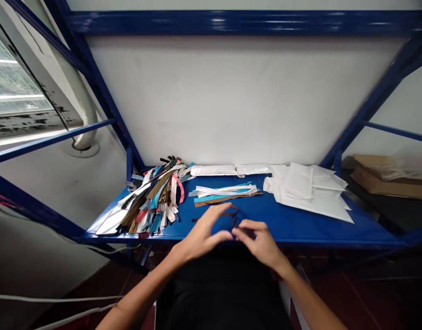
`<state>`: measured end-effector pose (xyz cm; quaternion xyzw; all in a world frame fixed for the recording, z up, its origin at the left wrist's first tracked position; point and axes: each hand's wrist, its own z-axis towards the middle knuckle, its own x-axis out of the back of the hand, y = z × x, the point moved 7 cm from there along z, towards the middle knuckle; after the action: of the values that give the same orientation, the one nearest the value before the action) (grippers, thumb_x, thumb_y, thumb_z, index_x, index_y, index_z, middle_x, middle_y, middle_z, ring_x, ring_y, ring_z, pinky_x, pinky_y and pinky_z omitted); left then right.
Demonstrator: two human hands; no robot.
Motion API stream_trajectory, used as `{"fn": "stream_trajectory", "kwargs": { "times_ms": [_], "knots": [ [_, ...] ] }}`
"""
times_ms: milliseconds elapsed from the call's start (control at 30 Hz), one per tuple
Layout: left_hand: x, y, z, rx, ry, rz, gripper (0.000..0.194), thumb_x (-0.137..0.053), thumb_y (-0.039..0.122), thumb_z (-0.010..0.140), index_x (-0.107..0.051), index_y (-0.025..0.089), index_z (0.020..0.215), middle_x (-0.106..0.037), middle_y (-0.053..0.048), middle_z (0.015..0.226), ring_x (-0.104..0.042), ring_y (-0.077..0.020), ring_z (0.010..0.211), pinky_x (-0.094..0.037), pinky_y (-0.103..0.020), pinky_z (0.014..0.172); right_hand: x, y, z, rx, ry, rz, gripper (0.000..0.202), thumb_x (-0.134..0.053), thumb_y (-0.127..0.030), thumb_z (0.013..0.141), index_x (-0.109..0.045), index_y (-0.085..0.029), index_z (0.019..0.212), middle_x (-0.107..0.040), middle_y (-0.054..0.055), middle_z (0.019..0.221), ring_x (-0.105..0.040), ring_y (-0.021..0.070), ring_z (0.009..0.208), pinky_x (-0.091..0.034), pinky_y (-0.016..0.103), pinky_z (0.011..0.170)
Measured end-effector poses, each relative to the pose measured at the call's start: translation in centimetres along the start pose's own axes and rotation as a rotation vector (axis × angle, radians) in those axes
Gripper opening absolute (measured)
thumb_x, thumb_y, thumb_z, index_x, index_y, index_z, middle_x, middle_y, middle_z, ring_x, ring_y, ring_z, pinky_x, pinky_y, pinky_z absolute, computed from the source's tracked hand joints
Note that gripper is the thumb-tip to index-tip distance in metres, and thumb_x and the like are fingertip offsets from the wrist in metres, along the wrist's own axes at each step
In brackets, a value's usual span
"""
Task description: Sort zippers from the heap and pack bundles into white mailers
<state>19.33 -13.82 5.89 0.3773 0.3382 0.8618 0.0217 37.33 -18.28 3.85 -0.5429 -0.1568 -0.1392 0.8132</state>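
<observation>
head view | left hand (200, 233) and right hand (260, 240) meet at lower centre over the front edge of the blue shelf (300, 224) | fingertips of both pinched together on a thin dark strip (227, 214), looped just above, likely kept close for fine handling | sorted strips (224, 192) above, mixed pile (152, 201) at centre left | wrists angled inward

Dark strap (227, 214) mostly hidden behind the fingers (247, 225) at the shelf's (293, 229) front edge; both forearms cut off at the picture's bottom.
</observation>
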Motion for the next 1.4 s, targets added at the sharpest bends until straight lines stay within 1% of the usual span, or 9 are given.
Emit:
{"fn": "stream_trajectory", "kwargs": {
  "times_ms": [67,167,367,467,633,767,967,1167,1400],
  "knots": [
    [-1.9,2.3,0.0,-0.100,-0.081,0.022,0.055,-0.057,0.035,0.109,-0.047,0.032,0.164,-0.054,-0.010,0.166,-0.053,-0.0302,0.152,-0.047,-0.051,0.124,-2.8,-1.1,-0.6,0.110,-0.117,-0.063,0.040,-0.058,-0.045,0.106,-0.069,-0.024,0.074,-0.071,0.004,0.071,-0.064,0.0210,0.065,-0.050,0.033,0.065],
    [-1.8,3.1,-0.1,-0.140,0.036,0.035,0.042,-0.043,0.024,0.112,-0.066,0.032,0.147,-0.072,-0.007,0.145,-0.065,-0.0266,0.139,-0.040,-0.057,0.128,-4.6,-1.3,-0.6,0.144,-0.145,-0.075,0.037,-0.052,-0.039,0.109,-0.067,-0.024,0.079,-0.071,0.004,0.072,-0.065,0.0209,0.064,-0.049,0.033,0.064],
    [8.6,1.4,-2.9,0.060,0.681,-0.036,0.049,-0.035,0.044,0.116,-0.079,0.023,0.109,-0.085,-0.008,0.105,-0.080,-0.0249,0.107,-0.053,-0.052,0.117,1.0,1.3,1.0,0.041,0.089,-0.429,0.029,-0.055,-0.035,0.106,-0.069,-0.027,0.082,-0.077,0.005,0.084,-0.070,0.0242,0.075,-0.045,0.033,0.067],
    [12.9,-1.4,-4.7,0.240,0.960,-0.078,0.053,-0.038,0.059,0.113,-0.074,0.020,0.116,-0.085,-0.008,0.097,-0.082,-0.0245,0.097,-0.062,-0.045,0.103,5.5,3.4,1.6,-0.076,0.227,-0.528,0.032,-0.056,-0.042,0.104,-0.066,-0.027,0.079,-0.074,0.003,0.076,-0.067,0.0225,0.067,-0.042,0.032,0.065],
    [8.4,-10.6,-1.4,0.481,0.566,-0.266,0.071,-0.035,0.070,0.109,-0.061,0.014,0.143,-0.078,-0.020,0.128,-0.078,-0.0308,0.115,-0.062,-0.045,0.100,8.6,8.0,4.1,-0.313,0.303,-0.322,0.036,-0.051,-0.051,0.103,-0.064,-0.024,0.083,-0.076,0.006,0.075,-0.065,0.0207,0.058,-0.047,0.032,0.063],
    [6.7,-15.9,-1.6,0.538,0.452,0.165,0.082,-0.063,0.062,0.100,-0.041,0.011,0.160,-0.050,-0.025,0.163,-0.048,-0.0390,0.153,-0.046,-0.054,0.122,8.8,11.6,4.6,-0.550,0.289,-0.457,0.036,-0.051,-0.049,0.103,-0.073,-0.021,0.100,-0.083,0.010,0.098,-0.076,0.0276,0.085,-0.051,0.034,0.073],
    [9.2,-16.5,-3.7,0.430,0.351,0.735,0.030,-0.060,0.040,0.104,-0.070,0.018,0.122,-0.066,-0.017,0.131,-0.057,-0.0368,0.128,-0.049,-0.052,0.114,7.9,11.5,3.2,-0.479,0.312,-0.653,0.053,-0.048,-0.048,0.107,-0.058,-0.021,0.151,-0.084,0.006,0.105,-0.076,0.0303,0.103,-0.050,0.036,0.077],
    [8.4,-16.5,-3.2,0.577,0.144,1.020,0.027,-0.054,0.029,0.104,-0.075,0.014,0.097,-0.067,-0.019,0.115,-0.059,-0.0396,0.114,-0.052,-0.050,0.096,7.5,11.6,3.2,-0.450,0.270,-0.653,0.040,-0.050,-0.051,0.106,-0.072,-0.026,0.128,-0.084,0.006,0.109,-0.076,0.0287,0.100,-0.048,0.033,0.072],
    [8.2,-16.7,-3.1,0.584,0.083,1.038,0.033,-0.046,0.019,0.102,-0.066,0.009,0.126,-0.073,-0.018,0.113,-0.065,-0.0357,0.112,-0.048,-0.044,0.094,7.7,12.2,3.3,-0.414,0.265,-0.634,0.040,-0.050,-0.053,0.104,-0.077,-0.027,0.115,-0.084,0.006,0.103,-0.077,0.0288,0.089,-0.050,0.034,0.066]
  ]
}}
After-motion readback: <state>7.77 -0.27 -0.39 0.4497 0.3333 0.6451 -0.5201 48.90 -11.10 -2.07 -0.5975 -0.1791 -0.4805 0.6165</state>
